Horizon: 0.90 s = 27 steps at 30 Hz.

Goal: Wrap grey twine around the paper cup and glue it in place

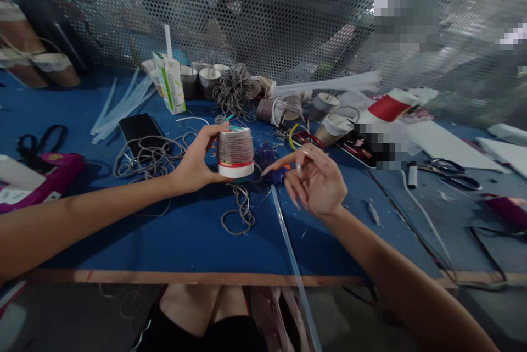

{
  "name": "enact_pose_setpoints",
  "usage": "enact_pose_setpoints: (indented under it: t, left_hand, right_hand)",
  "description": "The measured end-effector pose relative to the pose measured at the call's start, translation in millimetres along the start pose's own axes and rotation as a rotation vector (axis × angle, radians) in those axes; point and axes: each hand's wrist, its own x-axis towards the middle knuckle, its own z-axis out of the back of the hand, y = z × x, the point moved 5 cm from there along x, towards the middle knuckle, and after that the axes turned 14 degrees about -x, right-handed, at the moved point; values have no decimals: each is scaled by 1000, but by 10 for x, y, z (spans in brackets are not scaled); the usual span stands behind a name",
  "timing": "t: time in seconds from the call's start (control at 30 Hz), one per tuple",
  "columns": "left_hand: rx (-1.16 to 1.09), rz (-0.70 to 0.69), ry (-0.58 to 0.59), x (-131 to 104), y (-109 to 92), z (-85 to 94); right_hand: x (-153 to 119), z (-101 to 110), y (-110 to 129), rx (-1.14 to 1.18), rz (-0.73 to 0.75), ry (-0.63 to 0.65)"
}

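My left hand (197, 162) grips a paper cup (235, 151) from its left side, thumb at the lower edge and fingers at the upper. Grey cord is wound in rows around the cup, above a red band and a white rim. A strand of cord (258, 168) runs from the cup to the fingertips of my right hand (313, 179), which are closed on it with the index finger reaching forward. Partly hidden behind those fingers lies a blue glue gun (276, 175), and a long clear glue stick (288, 236) extends from it past the table edge.
Loose grey cord (241, 214) lies below the cup and tangles over a black phone (142, 132). Behind stand a drink carton (169, 83), cord-wrapped cups (209, 80) and a cord bundle (236, 88). Scissors (447, 168) lie right. A perforated metal screen (263, 17) rises at the back.
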Motion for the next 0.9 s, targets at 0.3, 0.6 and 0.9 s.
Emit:
enact_pose_setpoints:
  t: [0.3, 0.6, 0.9]
  left_hand:
    - [-27, -2, 18, 2, -12, -21]
    - [142, -18, -9, 24, -30, 4]
    - [291, -45, 3, 51, -128, -18]
  right_hand:
    - [-9, -157, -58, 42, -138, 214]
    - [-21, -44, -23, -46, 60, 38]
    - [-144, -324, -45, -485, 180, 449]
